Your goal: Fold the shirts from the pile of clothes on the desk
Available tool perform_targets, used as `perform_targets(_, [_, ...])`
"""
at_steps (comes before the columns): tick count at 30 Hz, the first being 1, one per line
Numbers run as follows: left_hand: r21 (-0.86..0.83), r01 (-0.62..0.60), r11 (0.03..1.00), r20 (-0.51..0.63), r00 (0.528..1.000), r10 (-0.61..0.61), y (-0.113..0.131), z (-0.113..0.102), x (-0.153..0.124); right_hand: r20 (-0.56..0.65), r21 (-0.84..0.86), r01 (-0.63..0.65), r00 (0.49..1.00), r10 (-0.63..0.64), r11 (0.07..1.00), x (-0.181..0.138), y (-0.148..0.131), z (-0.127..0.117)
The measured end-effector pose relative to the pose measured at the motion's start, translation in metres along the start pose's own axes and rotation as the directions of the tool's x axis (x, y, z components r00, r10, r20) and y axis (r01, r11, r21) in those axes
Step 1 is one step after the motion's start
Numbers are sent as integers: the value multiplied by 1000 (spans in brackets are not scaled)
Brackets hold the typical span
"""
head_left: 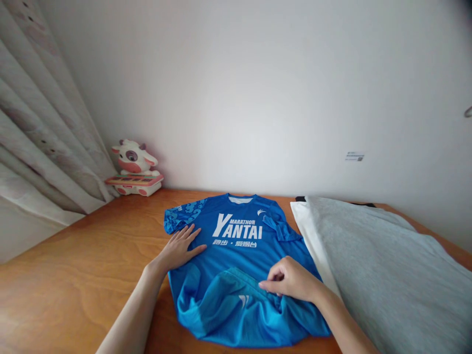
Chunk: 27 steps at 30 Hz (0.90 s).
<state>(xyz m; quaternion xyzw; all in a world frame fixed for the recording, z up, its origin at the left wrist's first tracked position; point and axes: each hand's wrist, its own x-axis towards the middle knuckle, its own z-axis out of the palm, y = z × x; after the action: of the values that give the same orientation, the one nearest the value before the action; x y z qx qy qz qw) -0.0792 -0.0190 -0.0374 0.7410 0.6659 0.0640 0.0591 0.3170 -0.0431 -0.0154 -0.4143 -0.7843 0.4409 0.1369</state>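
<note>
Blue short-sleeved jersey with white lettering (236, 258) lies lengthwise away from me on the brown wooden tabletop (73, 255), lighter-blue fabric (236, 319) bunched at its near end pinched by my closer right hand (285, 280), left hand (181, 246) spread flat on its left edge.

Blue shirt (239, 258) laid out on the desk (73, 280), left hand (183, 247) resting flat on its left edge, right hand (289, 279) pinching the bunched near end. Grey cloth (383, 260) to the right, cow toy (135, 169) far left.

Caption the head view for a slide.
Left hand resting on a blue marathon shirt, right hand at its turned-up hem.
</note>
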Motion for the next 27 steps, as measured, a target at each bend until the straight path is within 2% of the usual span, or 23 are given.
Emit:
perform_targets(2, [-7, -24, 1000, -38, 999, 24, -1, -2, 0, -36, -5, 34, 999, -34, 999, 2, -2, 3])
perform_targets(4, [-8, -54, 999, -95, 994, 53, 4, -1, 0, -152, -34, 65, 986, -70, 997, 4, -4, 7])
perform_targets(7, [2, 14, 1000, -154, 988, -14, 23, 6, 0, -315, -170, 158, 926, -206, 973, 9, -6, 13])
perform_targets(10, [41, 170, 985, -130, 978, -163, 45, 14, -2, -338, -345, 222, 877, -341, 912, 11, -6, 15])
perform_targets(14, [99, 171, 980, -76, 983, -164, 58, 13, -8, -352, -430, 206, 858, -374, 879, 12, 0, 14])
perform_targets(18, [113, 145, 983, -47, 989, -141, 50, 8, -13, -420, -461, 152, 831, -366, 874, 12, 5, 10])
perform_targets(20, [115, 132, 985, -46, 991, -128, 43, 7, -17, -433, -487, 103, 834, -343, 867, 12, 7, 8])
perform_targets(24, [123, 128, 984, -29, 992, -125, 21, 4, -29, -405, -520, 35, 870, -282, 853, 8, 4, 5])
perform_targets(27, [132, 138, 982, -2, 990, -139, -4, -1, -36, -325, -526, 59, 908, -265, 848, 5, -3, 10])
